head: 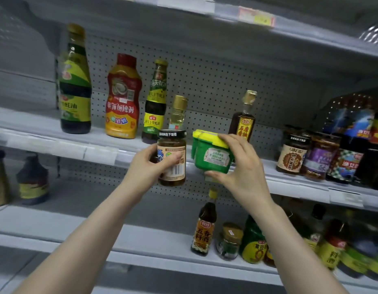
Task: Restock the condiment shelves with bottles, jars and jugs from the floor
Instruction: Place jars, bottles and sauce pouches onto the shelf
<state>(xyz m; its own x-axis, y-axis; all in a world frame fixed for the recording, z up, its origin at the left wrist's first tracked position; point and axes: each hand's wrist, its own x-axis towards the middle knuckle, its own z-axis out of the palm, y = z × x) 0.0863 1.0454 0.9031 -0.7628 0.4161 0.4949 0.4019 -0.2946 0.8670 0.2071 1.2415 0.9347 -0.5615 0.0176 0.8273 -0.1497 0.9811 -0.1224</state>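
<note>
On the middle shelf (44,126), far left, a tall dark bottle (75,81) is stood upright. After it a red squeeze bottle (122,98), a green-labelled bottle (155,102) and a small pale oil bottle (177,112) are set in a row, labels out, presumably for facing.

A glass jar (172,158) with a black lid is gripped by the left hand (147,166), fingers and thumb curled round its lower body. It is held upright in front of the shelf edge, not yet set down.

Just beside it a green tub (212,154) with a yellow lid is pinched by the right hand (243,168), fingers on the lid and thumb under the base. This grip is judged to keep the tub level and the lid shut. It is held at shelf height, before a brown oil bottle (243,117). Contact with the shelf cannot be told.

Further right, stocked jars (293,153) are grouped. One has a similar black lid, so the held jar is probably meant there.
</note>
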